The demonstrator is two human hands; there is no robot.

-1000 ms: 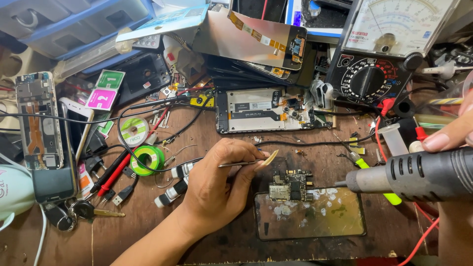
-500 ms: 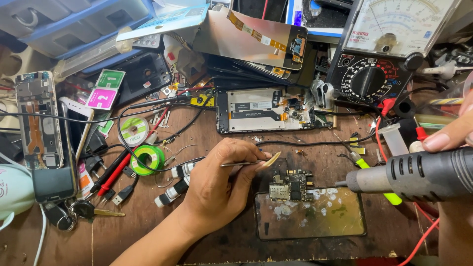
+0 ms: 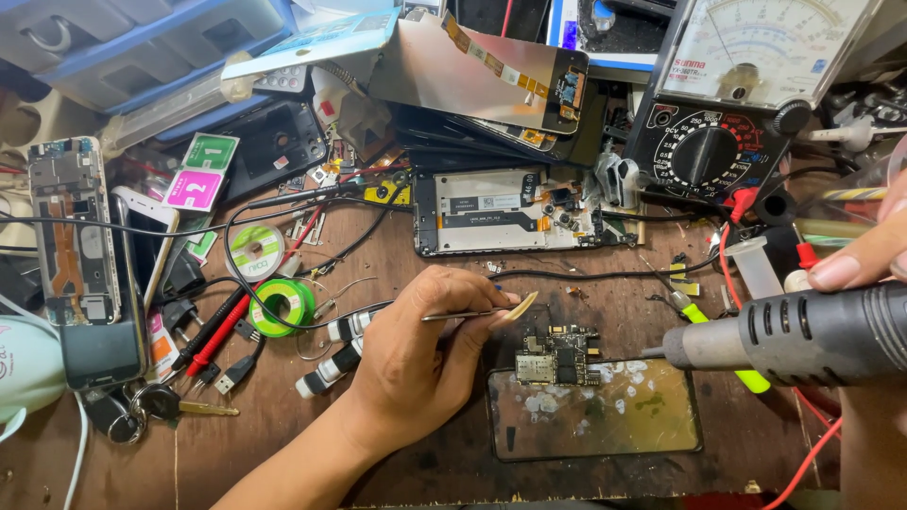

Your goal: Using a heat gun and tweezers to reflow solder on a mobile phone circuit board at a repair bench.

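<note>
My left hand (image 3: 416, 354) pinches slim metal tweezers (image 3: 463, 314) whose tips hold a small tan flake just above a dark phone circuit board (image 3: 557, 356). The board lies on the upper left of a smeared glass plate (image 3: 605, 420) on the wooden bench. My right hand (image 3: 864, 260), seen only as fingers at the right edge, grips a black hot-air gun (image 3: 803, 335). Its metal nozzle (image 3: 675, 351) points left toward the board from a short distance.
An opened phone frame (image 3: 510, 212) lies behind the board. An analog multimeter (image 3: 746, 94) stands at the back right. Solder wire reels (image 3: 279, 302), red probes, cables, keys (image 3: 156, 406) and stripped phones (image 3: 71, 227) crowd the left side. A green-handled tool (image 3: 727, 354) lies under the gun.
</note>
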